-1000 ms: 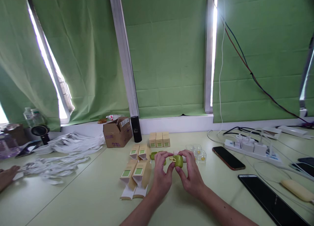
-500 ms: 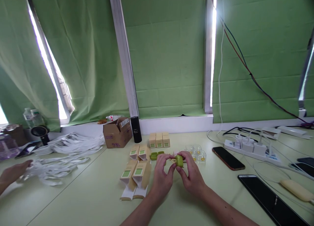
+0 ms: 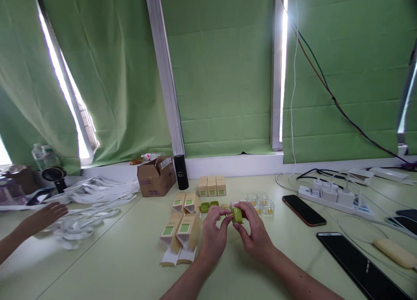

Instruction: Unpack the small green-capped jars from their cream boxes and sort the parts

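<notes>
Between the thumb and fingers of my right hand (image 3: 253, 227) is a small glossy olive-green case (image 3: 237, 215). My left hand (image 3: 215, 231) pinches a small pale-yellow loop (image 3: 229, 215) at the case's left side; whether it is fastened there cannot be made out. Just beyond my left hand lies another green case (image 3: 209, 206), opened out on the table. Clear plastic cups (image 3: 260, 203) with small yellow pieces inside stand behind my right hand. To the left, kraft boxes (image 3: 189, 226) with green labels lie with their white-lined flaps open toward me.
Three closed kraft boxes (image 3: 211, 186) stand farther back, near a cardboard carton (image 3: 156, 177) and a black cylinder (image 3: 180, 172). Another person's hand (image 3: 48, 216) is over white straps (image 3: 78, 222) at left. Phones (image 3: 303, 209), a power strip (image 3: 335, 200) and cables occupy the right.
My left fingers have shifted slightly on the loop, and the green case has turned a little in my right hand. The other person's hand has moved right over the straps, fingers now extended.
</notes>
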